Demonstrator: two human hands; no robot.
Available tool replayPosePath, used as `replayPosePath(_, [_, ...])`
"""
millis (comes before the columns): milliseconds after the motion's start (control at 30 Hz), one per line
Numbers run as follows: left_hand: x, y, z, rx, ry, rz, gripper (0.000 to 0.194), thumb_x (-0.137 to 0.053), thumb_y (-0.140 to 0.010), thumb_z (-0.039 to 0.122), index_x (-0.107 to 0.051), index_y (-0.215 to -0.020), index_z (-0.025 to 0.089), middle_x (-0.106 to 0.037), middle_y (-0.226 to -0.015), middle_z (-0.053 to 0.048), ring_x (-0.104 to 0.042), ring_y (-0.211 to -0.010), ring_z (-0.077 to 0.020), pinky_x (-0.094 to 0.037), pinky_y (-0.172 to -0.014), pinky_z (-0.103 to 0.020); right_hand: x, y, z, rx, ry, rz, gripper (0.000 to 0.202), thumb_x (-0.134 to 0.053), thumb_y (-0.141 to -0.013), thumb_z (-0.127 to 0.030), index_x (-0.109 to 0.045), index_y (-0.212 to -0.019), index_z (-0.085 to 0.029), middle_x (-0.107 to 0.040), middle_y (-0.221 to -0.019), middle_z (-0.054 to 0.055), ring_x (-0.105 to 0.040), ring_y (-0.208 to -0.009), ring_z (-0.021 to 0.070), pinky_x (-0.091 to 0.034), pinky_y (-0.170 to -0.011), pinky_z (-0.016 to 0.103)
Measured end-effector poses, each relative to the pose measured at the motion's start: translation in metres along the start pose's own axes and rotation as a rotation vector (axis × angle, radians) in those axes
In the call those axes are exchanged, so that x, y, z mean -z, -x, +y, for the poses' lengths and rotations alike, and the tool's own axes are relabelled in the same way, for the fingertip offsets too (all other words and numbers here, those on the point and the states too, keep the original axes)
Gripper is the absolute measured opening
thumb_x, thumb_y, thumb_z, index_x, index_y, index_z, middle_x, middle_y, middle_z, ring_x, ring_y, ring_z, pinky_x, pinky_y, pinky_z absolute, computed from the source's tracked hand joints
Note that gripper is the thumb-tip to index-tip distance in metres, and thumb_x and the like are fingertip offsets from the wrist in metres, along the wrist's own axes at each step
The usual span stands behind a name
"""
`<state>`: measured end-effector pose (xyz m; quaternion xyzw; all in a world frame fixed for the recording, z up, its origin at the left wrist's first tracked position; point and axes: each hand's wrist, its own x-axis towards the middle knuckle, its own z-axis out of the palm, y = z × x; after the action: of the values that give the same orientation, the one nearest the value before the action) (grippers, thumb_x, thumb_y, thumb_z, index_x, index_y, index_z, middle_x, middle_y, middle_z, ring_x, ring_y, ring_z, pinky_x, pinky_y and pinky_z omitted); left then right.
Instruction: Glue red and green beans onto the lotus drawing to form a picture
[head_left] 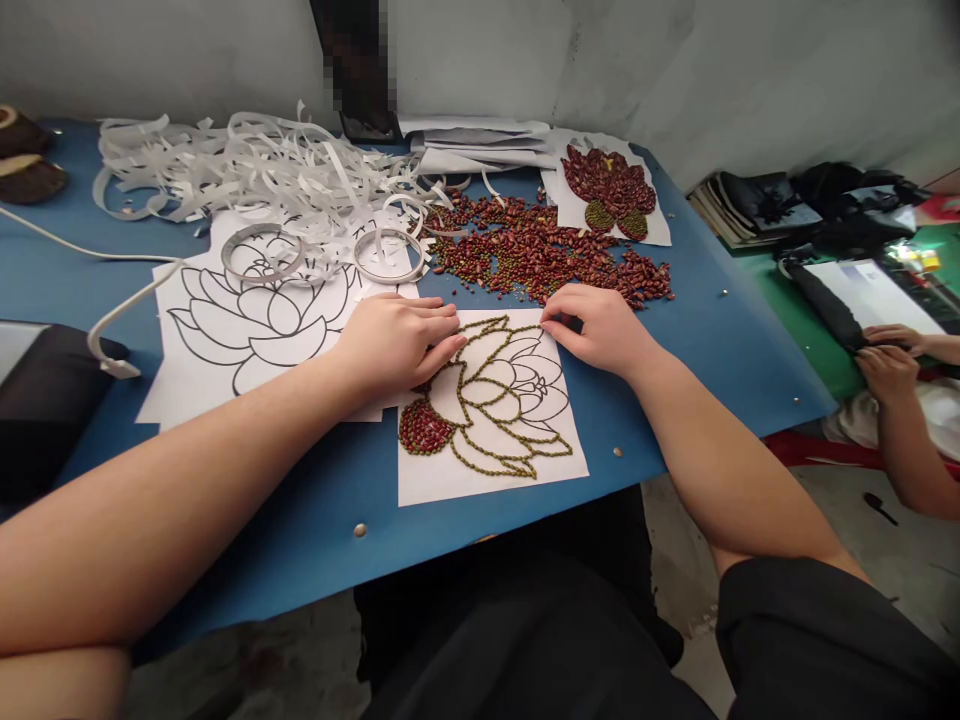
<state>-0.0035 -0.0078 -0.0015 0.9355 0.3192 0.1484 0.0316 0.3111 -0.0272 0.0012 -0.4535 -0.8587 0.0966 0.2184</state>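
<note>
Paper (pixel 420 485) lies at centre frame, its drawn flower partly covered in beans (pixel 425 430). The left hand (pixel 401 340) rests flat on its upper left; the right hand (pixel 600 328) has thumb and forefinger nearly meeting at the upper right corner, on what I can't tell. A dragging wrist could, I'd guess, knock unset beans loose. I can read no brand, label or writing.

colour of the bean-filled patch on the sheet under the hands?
Dark red patch, edged olive green; head view.
</note>
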Motion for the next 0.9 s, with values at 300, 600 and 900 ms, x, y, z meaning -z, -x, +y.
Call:
replayPosePath(300, [-0.001, 0.0, 0.0, 0.021, 0.061, 0.033, 0.041, -0.041, -0.104, 0.042, -0.079, -0.104, 0.026, -0.081, -0.108, -0.003, -0.075, -0.112, -0.0233, -0.058, -0.093, -0.036, -0.004, -0.003, -0.005, 0.012, 0.04, -0.043, 0.017, -0.055, -0.097, -0.024, -0.068, -0.087, -0.021, -0.071, -0.097, 0.011, -0.066, -0.092, 0.0255, -0.054, -0.086, 0.04])
replayPosePath(600, [0.0, 0.0, -0.001, -0.004, 0.019, 0.03, 0.047, -0.037, -0.105, 0.043, -0.079, -0.11, 0.023, -0.081, -0.116, -0.006, -0.074, -0.117, -0.0259, -0.059, -0.093, -0.039, -0.008, -0.004, -0.005, 0.02, 0.05, -0.036, 0.02, -0.053, -0.098, -0.023, -0.07, -0.088, -0.02, -0.072, -0.097, 0.011, -0.068, -0.092, 0.0258, -0.055, -0.086, 0.04])
replayPosePath(900, [0.001, 0.0, -0.001, -0.04, 0.001, 0.046, 0.05, -0.035, -0.106, 0.042, -0.079, -0.11, 0.022, -0.081, -0.116, -0.006, -0.075, -0.115, -0.0272, -0.061, -0.088, -0.04, 0.007, -0.005, 0.011, -0.122, 0.023, 0.148, 0.012, -0.058, -0.091, -0.019, -0.07, -0.09, -0.021, -0.075, -0.092, 0.008, -0.068, -0.081, 0.0241, -0.054, -0.079, 0.039])
